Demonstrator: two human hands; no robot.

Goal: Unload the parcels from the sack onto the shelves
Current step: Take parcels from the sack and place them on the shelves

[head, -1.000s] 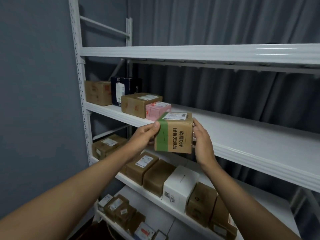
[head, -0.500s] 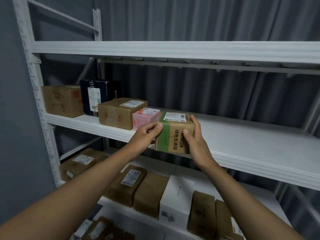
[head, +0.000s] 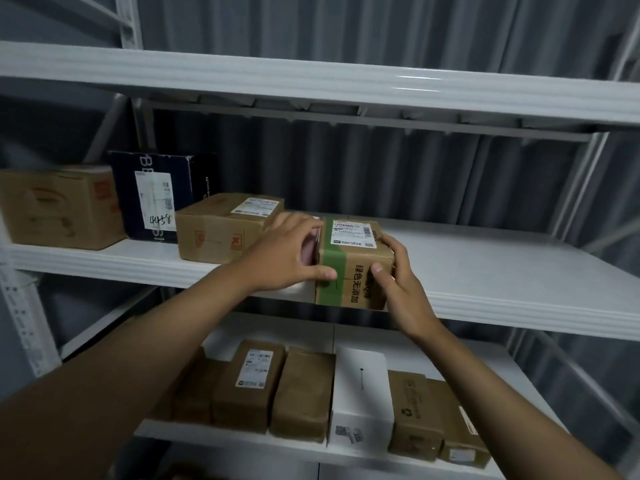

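Brown carton [head: 353, 268], green tape band, white label; both hands' fingers [head: 375, 270] gripping its sides

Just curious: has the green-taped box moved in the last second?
Yes. The green-taped box has gone forward onto the shelf, beside the pink parcel; a second ago it hung before the shelf's edge.

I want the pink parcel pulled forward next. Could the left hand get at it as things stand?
Probably yes, once it lets go. The left hand lies right in front of the pink parcel, but it is holding the green-taped box with the right hand.
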